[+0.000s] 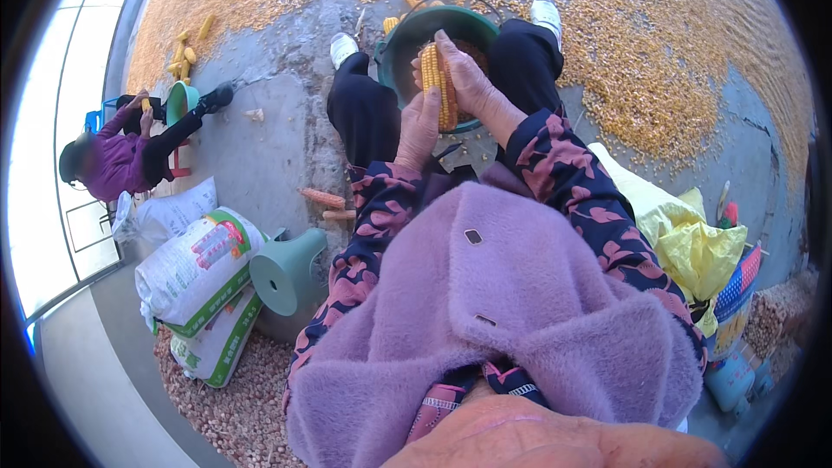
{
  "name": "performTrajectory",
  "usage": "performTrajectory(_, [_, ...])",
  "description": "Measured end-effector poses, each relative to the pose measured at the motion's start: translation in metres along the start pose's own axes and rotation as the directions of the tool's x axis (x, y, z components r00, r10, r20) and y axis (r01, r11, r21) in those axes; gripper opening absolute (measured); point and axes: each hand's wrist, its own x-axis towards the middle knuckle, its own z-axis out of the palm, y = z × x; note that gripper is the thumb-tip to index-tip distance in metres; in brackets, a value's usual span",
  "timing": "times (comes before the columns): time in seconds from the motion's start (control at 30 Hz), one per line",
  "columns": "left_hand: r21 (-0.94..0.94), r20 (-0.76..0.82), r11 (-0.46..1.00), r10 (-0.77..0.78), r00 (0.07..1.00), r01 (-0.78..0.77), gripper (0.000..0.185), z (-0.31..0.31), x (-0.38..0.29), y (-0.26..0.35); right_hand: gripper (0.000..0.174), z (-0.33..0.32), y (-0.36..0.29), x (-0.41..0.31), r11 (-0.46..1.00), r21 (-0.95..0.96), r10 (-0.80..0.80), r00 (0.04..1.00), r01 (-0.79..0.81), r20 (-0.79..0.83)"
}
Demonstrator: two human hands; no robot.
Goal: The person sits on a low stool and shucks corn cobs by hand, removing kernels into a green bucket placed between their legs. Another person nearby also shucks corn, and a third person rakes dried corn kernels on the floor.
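Observation:
A dried ear of corn (pixel 439 88) with yellow kernels is held nearly upright between my two hands. My left hand (pixel 419 129) grips its left side and lower part, with the thumb along the front. Around the right side and top wraps my right hand (pixel 469 81), its thumb near the upper end. Part of the ear's right side looks bare of kernels. Below the hands stands a green bucket (pixel 404 45) between my feet, its wire handle tipped to the far side. Loose material shows inside the bucket, partly hidden by my hands.
Loose corn kernels (pixel 650 78) cover the floor ahead and right. Stripped cobs (pixel 322 197) and a green plastic stool (pixel 286 276) lie left. Behind them are stacked sacks (pixel 198 270). A seated person (pixel 120 159) holds corn over a green basin (pixel 181 103). A yellow sack (pixel 699 240) stands right.

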Motion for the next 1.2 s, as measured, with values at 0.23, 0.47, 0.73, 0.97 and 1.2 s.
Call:
performTrajectory(0.23, [-0.002,0.019,0.999,-0.042,0.999,0.042,0.046,-0.001,-0.001,-0.001,0.049,-0.005,0.004,-0.001,0.997,-0.065,-0.037,0.998,0.035,-0.042])
performTrajectory(0.47, [-0.166,-0.055,0.981,-0.110,0.992,0.100,0.052,-0.002,0.007,-0.002,0.050,-0.013,0.026,0.008,0.983,-0.167,-0.097,0.992,0.082,-0.084])
performTrajectory(0.73, [-0.241,-0.091,0.951,-0.222,0.971,0.195,0.060,-0.005,0.007,0.000,0.046,-0.007,0.038,-0.001,0.881,-0.454,-0.153,0.988,0.130,-0.014])
performTrajectory(0.97, [-0.240,-0.073,0.957,-0.188,0.980,0.166,0.059,-0.009,0.008,-0.007,0.047,-0.019,0.048,0.013,0.683,-0.686,-0.325,0.945,0.252,0.023])
performTrajectory(1.2, [-0.314,-0.090,0.928,-0.238,0.967,0.199,0.059,-0.002,0.009,0.003,0.052,-0.041,0.058,0.030,0.759,-0.606,-0.288,0.958,0.238,0.015])
